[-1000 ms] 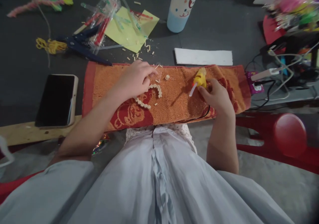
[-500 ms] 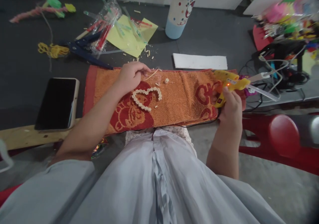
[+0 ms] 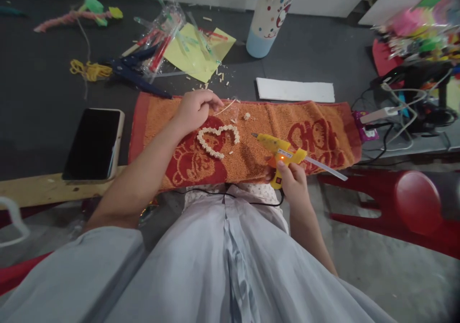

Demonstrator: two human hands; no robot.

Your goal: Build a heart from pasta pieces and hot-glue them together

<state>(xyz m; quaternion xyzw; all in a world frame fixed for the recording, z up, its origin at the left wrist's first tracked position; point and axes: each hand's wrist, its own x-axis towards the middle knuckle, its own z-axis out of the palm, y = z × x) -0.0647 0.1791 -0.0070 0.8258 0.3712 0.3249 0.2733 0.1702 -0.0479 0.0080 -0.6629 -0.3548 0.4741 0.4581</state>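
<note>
My right hand (image 3: 295, 183) is wrapped round the handle of a yellow glue gun (image 3: 273, 144) with an orange light lit and a clear glue stick (image 3: 325, 167) poking from its rear. Its nozzle points left toward a heart outline (image 3: 204, 144) made of small pale pieces, with a gap on its lower right side. Above the heart, my left hand (image 3: 197, 111) rests over an orange and red towel (image 3: 247, 162), its fingers closed at one end of a thin pale stick (image 3: 226, 106). A small pale cluster (image 3: 247, 116) lies to the right of that stick.
A phone (image 3: 93, 144) lies left of the towel. Behind it are dark blue pliers-like cutters (image 3: 132, 74), yellow paper (image 3: 201, 64) with pale scraps, a white strip (image 3: 295, 90) and a bottle (image 3: 268, 28). A black cord (image 3: 215, 192) crosses my lap; cables (image 3: 406, 105) lie right.
My right hand has brought the glue gun left from the towel's right end, nearer the heart. My left hand keeps its place by the heart with the stick. The whole view has shifted slightly.
</note>
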